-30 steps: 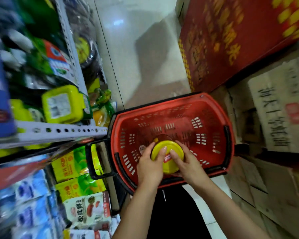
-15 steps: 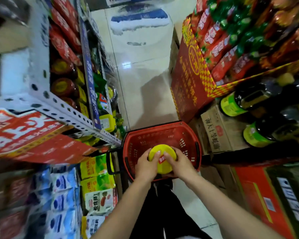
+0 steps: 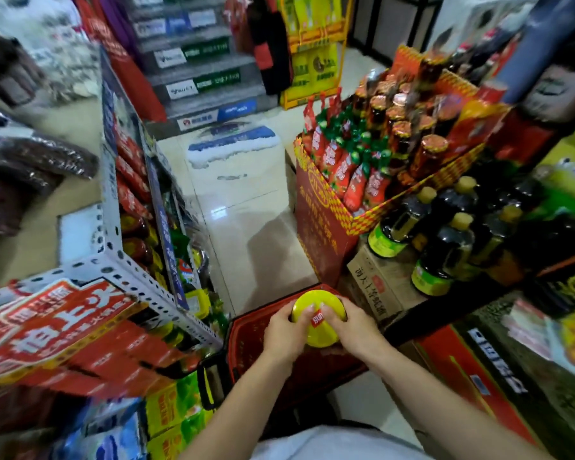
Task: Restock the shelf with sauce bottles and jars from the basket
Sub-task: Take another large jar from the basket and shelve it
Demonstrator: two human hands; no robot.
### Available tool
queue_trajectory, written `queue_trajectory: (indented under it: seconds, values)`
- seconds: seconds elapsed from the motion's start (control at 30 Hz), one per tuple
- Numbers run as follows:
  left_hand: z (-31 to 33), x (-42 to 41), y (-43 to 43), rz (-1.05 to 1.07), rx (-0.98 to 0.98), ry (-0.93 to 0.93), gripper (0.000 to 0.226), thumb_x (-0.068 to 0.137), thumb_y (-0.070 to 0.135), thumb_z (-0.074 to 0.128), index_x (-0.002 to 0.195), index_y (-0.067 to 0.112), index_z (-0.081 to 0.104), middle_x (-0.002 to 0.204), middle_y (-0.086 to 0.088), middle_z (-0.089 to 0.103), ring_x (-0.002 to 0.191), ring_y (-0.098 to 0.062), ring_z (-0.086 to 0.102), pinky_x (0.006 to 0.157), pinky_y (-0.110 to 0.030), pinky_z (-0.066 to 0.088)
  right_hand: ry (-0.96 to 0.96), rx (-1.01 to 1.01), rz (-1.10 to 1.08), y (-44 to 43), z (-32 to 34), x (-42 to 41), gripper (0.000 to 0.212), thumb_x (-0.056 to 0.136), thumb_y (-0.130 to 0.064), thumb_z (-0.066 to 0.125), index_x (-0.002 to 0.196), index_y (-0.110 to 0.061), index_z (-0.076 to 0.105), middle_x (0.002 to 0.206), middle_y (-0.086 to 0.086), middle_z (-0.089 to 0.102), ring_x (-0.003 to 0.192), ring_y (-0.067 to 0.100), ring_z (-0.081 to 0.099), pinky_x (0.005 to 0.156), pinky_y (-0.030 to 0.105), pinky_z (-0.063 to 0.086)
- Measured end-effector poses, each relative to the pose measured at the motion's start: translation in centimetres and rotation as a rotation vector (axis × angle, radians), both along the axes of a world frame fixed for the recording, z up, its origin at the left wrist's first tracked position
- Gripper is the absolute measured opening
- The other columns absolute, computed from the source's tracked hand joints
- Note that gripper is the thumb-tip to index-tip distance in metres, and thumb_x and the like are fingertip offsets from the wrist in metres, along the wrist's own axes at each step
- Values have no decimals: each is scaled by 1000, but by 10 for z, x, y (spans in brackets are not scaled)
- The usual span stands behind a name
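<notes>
On the left side of the frame stands the shelf [image 3: 111, 227], its perforated metal edge running from the upper left down toward the lower middle. Red and yellow goods sit packed along it, too blurred to name. Just right of its lower corner, in the lower middle, is the red basket [image 3: 246, 341], with a black handle on its left side.

The left hand [image 3: 279, 336] grips the left side of the jar [image 3: 322, 297], fingers curled round the edge of its yellow lid with the fingertips resting on top. The jar is above the basket's far half, raised between both hands. It stands upright, so its long axis points up toward the camera and only the lid and a small red label strip can be seen. The right hand [image 3: 359, 333] grips the opposite side the same way, so the jar is shared evenly and neither hand is nearer to it.

Further right are a cardboard carton [image 3: 375, 287], dark bottles [image 3: 445, 254] and a red display box [image 3: 316, 227] full of sauce bottles.

The next move seems to depend on which side the jar belongs to. The shelf edge lies up and to the left of the jar, on the left hand's side, and the bottle display lies up and to the right. Either way the jar needs to stay upright as it rises clear of the basket rim.
</notes>
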State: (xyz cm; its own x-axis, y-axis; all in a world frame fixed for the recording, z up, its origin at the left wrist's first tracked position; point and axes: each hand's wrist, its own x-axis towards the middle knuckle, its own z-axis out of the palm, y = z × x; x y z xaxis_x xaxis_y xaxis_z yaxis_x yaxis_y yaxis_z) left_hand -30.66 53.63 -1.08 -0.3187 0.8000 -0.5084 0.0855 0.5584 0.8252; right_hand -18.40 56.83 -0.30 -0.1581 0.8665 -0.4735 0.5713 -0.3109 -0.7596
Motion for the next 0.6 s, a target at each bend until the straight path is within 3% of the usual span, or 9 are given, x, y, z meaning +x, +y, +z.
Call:
queue_trajectory:
  seconds: [0.3, 0.4, 0.5, 0.6]
  values:
    - [14, 20, -2, -433, 43, -22, 27, 79, 40, 65, 101, 25, 66, 100, -7, 70, 97, -28, 65, 86, -50, 52, -13, 22, -400, -58, 17, 25, 53, 91, -49, 46, 135, -20, 42, 129, 7, 57, 118, 25, 52, 97, 36, 43]
    - [16, 41, -9, -594, 37, -2, 13, 81, 39, 63, 90, 29, 65, 95, -6, 69, 93, -28, 65, 85, -50, 52, 15, 22, -548, -85, 19, 41, 51, 90, -48, 47, 132, -18, 46, 127, 8, 57, 117, 28, 54, 96, 42, 45]
    - [19, 69, -21, -735, 4, -4, 21, 81, 39, 64, 96, 25, 65, 87, -3, 68, 80, -23, 66, 75, -48, 57, 49, 31, -714, -117, 21, 60, 52, 90, -46, 50, 132, -15, 47, 126, 11, 58, 113, 32, 56, 94, 46, 45]
    - [20, 104, -38, -892, 1, -4, 23, 86, 34, 61, 105, 22, 63, 101, -8, 69, 92, -26, 66, 80, -46, 55, 112, 51, -898, -153, 23, 82, 48, 89, -45, 52, 127, -17, 50, 122, 10, 60, 106, 33, 60, 88, 50, 50]
